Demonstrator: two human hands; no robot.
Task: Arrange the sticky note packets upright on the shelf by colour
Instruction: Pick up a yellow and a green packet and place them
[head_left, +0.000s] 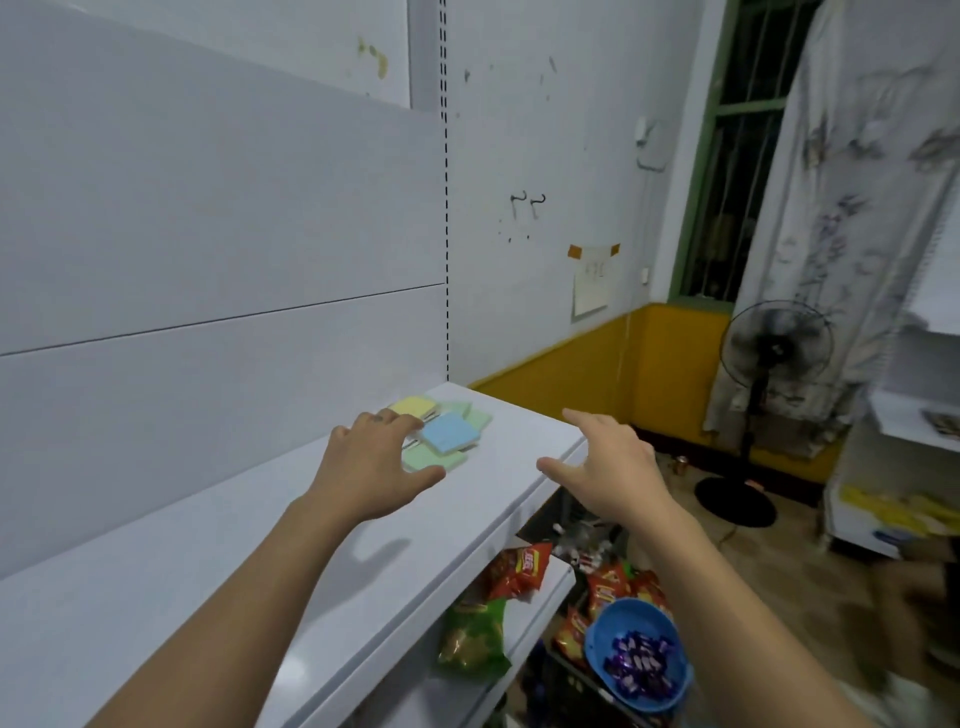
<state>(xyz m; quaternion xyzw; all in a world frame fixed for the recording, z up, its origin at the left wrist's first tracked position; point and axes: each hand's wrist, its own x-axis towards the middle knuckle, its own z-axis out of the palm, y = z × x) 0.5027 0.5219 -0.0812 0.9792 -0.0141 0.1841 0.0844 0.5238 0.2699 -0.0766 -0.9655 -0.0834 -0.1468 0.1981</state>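
- Head view: nothing is sorted yet. The square pastel sticky note packets (449, 434), yellow, blue and green, lie flat in a heap near the far right corner of the white shelf top (208, 545).
- Your left hand (371, 462) spreads wide at the heap, and your right hand (608, 465) is open over the front edge; both are empty.
- Below, clear of your reach: red snack bags (519, 566) and a blue plastic bowl (602, 631) of sweets.

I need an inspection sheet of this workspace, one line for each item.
Surface: white shelf, flat top.
Job's things: yellow packet, blue packet and green packets lie flat in a loose pile; none upright.
Clutter: snack bags and a blue bowl of candies on lower shelves.
Grips: left hand open above the pile, contact unclear; right hand open over the shelf edge.
Cables: thin cord down the far wall.
Surroundings: fan, window, curtain.
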